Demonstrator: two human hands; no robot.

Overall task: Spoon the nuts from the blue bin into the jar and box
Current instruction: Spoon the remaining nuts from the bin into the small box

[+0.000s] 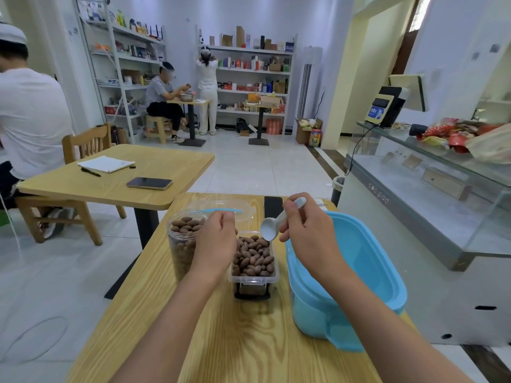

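Note:
A clear round jar [181,239] full of brown nuts stands on the wooden table [221,335]. Right of it sits a clear rectangular box [254,279], also heaped with nuts. The blue bin [367,275] stands at the right; the part of its inside that I see holds no nuts. My right hand [309,236] holds a white plastic spoon [272,226], its empty bowl hanging over the box's far end. My left hand [217,241] is loosely closed between jar and box, touching the jar's rim; whether it holds a nut is hidden.
A clear lid with a blue strip [221,210] and a black item [272,207] lie at the table's far end. Another table [116,183] with a phone, notepad and pen stands to the left. A glass counter [431,189] is close on the right. Other people are further back.

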